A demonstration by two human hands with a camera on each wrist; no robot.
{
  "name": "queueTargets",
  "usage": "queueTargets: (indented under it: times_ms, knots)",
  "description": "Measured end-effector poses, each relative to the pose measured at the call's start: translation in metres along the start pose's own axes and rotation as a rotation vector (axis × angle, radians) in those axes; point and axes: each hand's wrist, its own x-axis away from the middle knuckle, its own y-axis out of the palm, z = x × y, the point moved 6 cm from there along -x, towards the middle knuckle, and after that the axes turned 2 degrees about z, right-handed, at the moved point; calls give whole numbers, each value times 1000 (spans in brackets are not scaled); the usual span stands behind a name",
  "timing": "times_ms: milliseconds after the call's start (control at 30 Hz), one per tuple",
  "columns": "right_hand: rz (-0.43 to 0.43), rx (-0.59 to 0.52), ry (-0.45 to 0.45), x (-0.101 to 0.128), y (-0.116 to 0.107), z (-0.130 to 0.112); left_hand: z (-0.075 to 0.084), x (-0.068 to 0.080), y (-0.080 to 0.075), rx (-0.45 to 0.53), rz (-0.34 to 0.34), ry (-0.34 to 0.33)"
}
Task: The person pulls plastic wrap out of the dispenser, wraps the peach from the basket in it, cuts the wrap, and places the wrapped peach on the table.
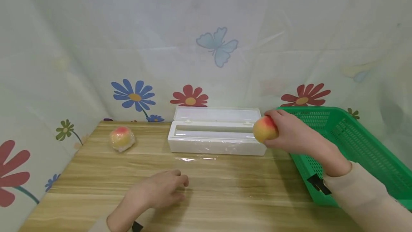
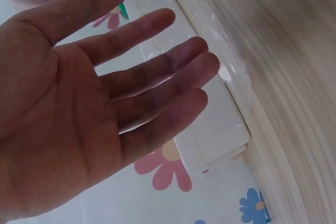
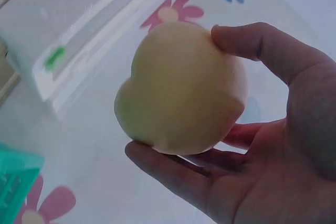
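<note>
The right hand (image 1: 289,131) holds a peach (image 1: 264,129), yellow with a red blush, its thumb and fingers curled round the fruit. In the right wrist view the peach (image 3: 181,90) sits cradled between the thumb on top and the fingers (image 3: 173,174) beneath, its pale yellow side facing the camera. The fruit is in the air just at the right end of the white film dispenser box (image 1: 215,135), which stands on the wooden counter (image 1: 225,189) with its lid tipped back. Clear film lies over the front of the box and runs down onto the counter in front of it.

The left hand (image 1: 161,189) rests palm down on the counter, in front of the box and a little to its left, fingers loosely bent and holding nothing. The left wrist view shows that hand (image 2: 89,103) with its palm open and fingers nearly straight, close to the box (image 2: 210,135).

A second peach (image 1: 121,138), wrapped in clear film, lies on the counter well to the left of the box. A green plastic basket (image 1: 354,142) stands just right of the box, under the right forearm. A flower-printed curtain (image 1: 206,46) hangs behind the box.
</note>
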Motion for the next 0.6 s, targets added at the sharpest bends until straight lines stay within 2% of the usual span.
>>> queueTargets:
  times_ms: [367,600]
  knots:
    - [-68,-46,-73,4,37,-34,6,-7,-2,6,-15,-3]
    - [-94,-90,-133,4,70,-48,9,-11,-4,13,-17,-8]
